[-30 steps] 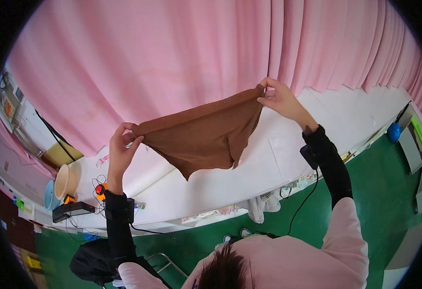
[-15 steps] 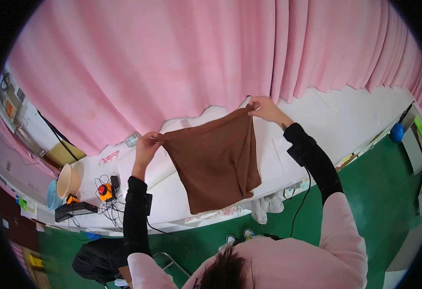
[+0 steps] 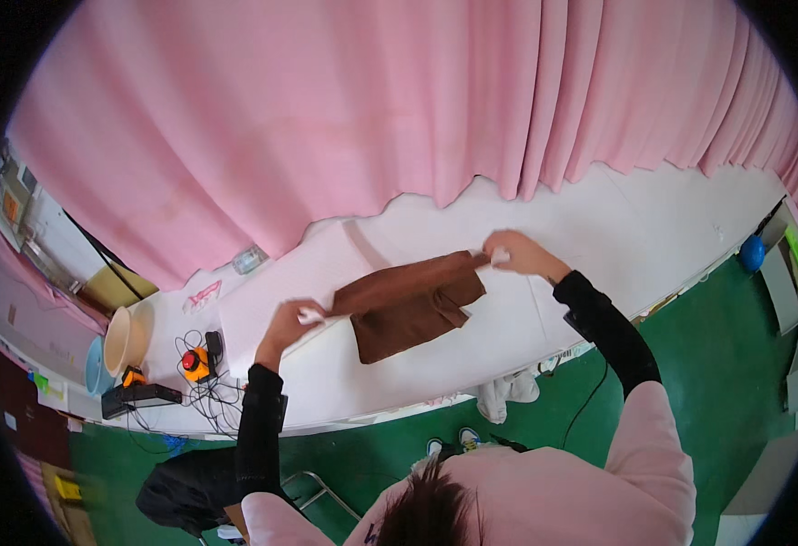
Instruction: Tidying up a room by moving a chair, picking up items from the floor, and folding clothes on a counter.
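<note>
A brown garment, which looks like a pair of shorts, is stretched between my hands over the white table. Its top edge is pulled taut and its lower part lies bunched beneath, with a fold and a notch at the right. My left hand pinches the upper left corner. At the upper right corner my right hand is closed on the edge, a little blurred by motion.
The white table runs below a pink curtain. On its left are a clear glass, a red-and-orange button device with tangled cables, a black box and a beige basin. White cloth hangs at the near edge.
Both hands have come down toward the table, bringing the garment's top edge with them. The garment hung long before; now its lower part rests on the table, looking shorter.
</note>
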The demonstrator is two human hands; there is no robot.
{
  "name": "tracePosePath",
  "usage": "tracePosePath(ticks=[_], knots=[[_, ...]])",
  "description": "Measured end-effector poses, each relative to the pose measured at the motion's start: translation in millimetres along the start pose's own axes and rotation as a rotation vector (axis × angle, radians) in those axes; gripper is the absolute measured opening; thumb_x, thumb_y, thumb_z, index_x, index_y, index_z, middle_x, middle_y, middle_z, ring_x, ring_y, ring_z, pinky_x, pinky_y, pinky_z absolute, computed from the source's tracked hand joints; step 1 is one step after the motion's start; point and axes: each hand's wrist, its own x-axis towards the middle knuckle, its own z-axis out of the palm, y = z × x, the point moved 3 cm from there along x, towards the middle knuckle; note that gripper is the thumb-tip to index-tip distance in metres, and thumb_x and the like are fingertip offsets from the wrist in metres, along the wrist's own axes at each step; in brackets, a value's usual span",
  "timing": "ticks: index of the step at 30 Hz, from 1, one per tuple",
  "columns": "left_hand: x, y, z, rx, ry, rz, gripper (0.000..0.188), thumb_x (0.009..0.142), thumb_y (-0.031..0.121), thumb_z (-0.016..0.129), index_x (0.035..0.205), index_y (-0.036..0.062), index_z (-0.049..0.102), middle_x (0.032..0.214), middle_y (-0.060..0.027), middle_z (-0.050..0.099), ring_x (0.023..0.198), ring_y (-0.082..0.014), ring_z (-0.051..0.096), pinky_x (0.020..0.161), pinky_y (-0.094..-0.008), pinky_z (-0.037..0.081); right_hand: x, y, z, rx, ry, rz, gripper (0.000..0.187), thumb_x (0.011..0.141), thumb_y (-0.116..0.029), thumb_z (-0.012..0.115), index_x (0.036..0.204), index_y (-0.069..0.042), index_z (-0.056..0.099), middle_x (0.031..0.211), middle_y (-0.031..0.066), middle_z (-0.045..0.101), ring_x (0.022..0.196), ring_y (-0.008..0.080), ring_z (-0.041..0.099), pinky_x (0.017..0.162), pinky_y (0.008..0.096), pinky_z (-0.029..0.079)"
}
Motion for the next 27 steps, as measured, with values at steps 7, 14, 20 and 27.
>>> tracePosePath(ticks=[7,14,20,27], knots=[[-2.8,-31.9,48.3,-0.221,-0.298,-0.188,0.013,0.072,0.012,0.065,0.081,0.0035,0.063,0.078,-0.0052,0.064,0.073,-0.0128,0.060,0.067,-0.0262,0.047,-23.8,41.8,58.5,-0.149,-0.415,0.344,0.020,0.063,-0.008,0.063,0.082,-0.010,0.059,0.095,0.0090,0.056,0.094,0.0266,0.051,0.082,0.0363,0.039],[71.2,-15.5,116.4,-0.079,0.162,-0.214,0.039,0.069,0.029,0.069,0.094,0.0023,0.057,0.085,-0.0142,0.061,0.077,-0.0248,0.061,0.069,-0.0345,0.048,30.7,77.0,131.4,-0.301,-0.050,0.275,0.049,0.070,-0.005,0.052,0.118,-0.001,0.040,0.123,0.0136,0.042,0.112,0.0320,0.038,0.092,0.0380,0.035],[73.8,-20.1,153.5,0.338,0.277,-0.180,0.033,0.069,0.021,0.064,0.095,0.0034,0.055,0.090,-0.0144,0.058,0.088,-0.0319,0.056,0.079,-0.0405,0.045,48.1,95.9,134.4,-0.338,-0.081,0.521,0.053,0.066,-0.018,0.065,0.113,-0.003,0.046,0.117,0.0137,0.046,0.113,0.0329,0.037,0.090,0.0461,0.034],[74.6,-34.2,89.2,0.076,0.198,-0.136,0.022,0.073,0.011,0.055,0.094,0.0052,0.060,0.082,-0.0179,0.061,0.077,-0.0371,0.057,0.069,-0.0428,0.047,53.0,97.6,92.7,-0.054,-0.140,0.456,0.031,0.059,-0.022,0.072,0.080,-0.002,0.060,0.083,0.0147,0.058,0.086,0.0294,0.054,0.074,0.0369,0.042]])
